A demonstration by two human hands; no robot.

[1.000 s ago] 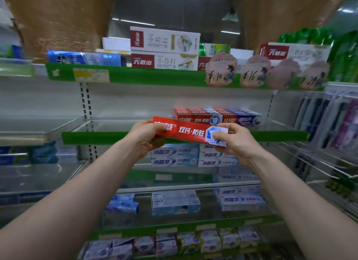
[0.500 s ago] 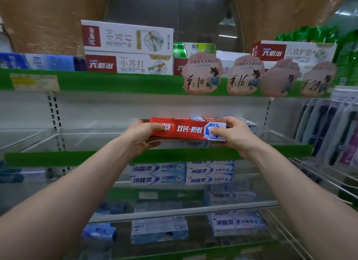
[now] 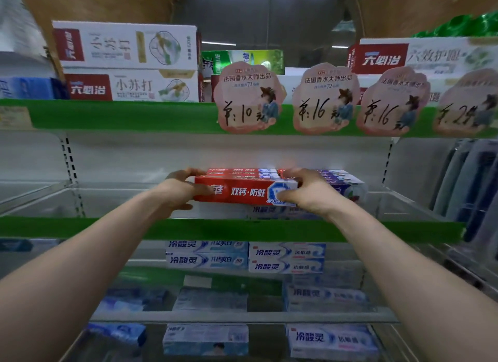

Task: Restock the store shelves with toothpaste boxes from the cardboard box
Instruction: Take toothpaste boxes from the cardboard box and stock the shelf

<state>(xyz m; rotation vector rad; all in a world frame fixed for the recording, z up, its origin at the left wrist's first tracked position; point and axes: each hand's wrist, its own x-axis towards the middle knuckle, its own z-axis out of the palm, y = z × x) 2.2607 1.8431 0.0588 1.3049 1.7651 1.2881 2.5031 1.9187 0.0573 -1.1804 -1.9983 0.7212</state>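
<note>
A red toothpaste box with white lettering lies lengthwise between my hands, over the glass shelf with the green front strip. My left hand grips its left end and my right hand grips its right end. Just behind it lie more red boxes of the same kind, and blue-and-white boxes lie to their right. I cannot tell whether the held box rests on the shelf. The cardboard box is out of view.
The upper green shelf carries large white-and-red boxes and pink price tags. Blue-and-white toothpaste boxes fill the lower shelves. Hanging toothbrush packs stand at the right. The middle shelf's left part shows bare glass.
Both hands have carried the red box up and forward, from in front of the shelf edge to over the shelf, close to the red boxes. The camera has moved closer.
</note>
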